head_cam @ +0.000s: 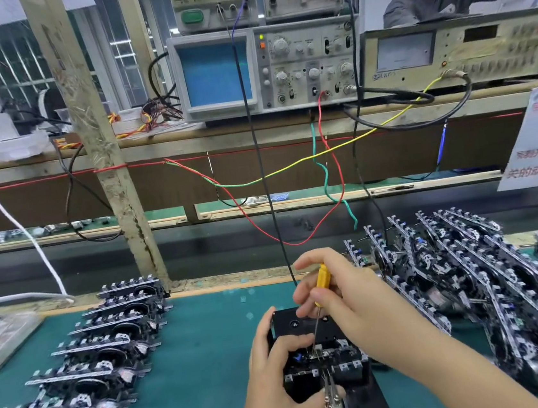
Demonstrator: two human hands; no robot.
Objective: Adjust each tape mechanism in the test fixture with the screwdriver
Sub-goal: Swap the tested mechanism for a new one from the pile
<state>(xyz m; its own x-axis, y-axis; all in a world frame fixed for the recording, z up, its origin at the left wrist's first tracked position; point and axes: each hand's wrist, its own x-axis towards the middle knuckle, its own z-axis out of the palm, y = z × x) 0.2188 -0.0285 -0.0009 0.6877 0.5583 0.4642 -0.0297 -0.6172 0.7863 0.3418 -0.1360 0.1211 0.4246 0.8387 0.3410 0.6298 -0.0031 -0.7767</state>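
Head view: green bench mat [203, 345], oscilloscope [216, 75].

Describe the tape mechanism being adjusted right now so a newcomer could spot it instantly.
On the green bench mat, between the row at left and the pile at right, sits a black test fixture. The tape mechanism is clamped in it, gripped by the left hand. Only this one has the yellow-handled screwdriver touching it.

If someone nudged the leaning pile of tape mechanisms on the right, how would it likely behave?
The pile of tape mechanisms would probably slide or topple domino-style, since they lean overlapped on edge. Each looks rigid, metal and plastic, so likely stiff. Protruding parts may snag neighbours.
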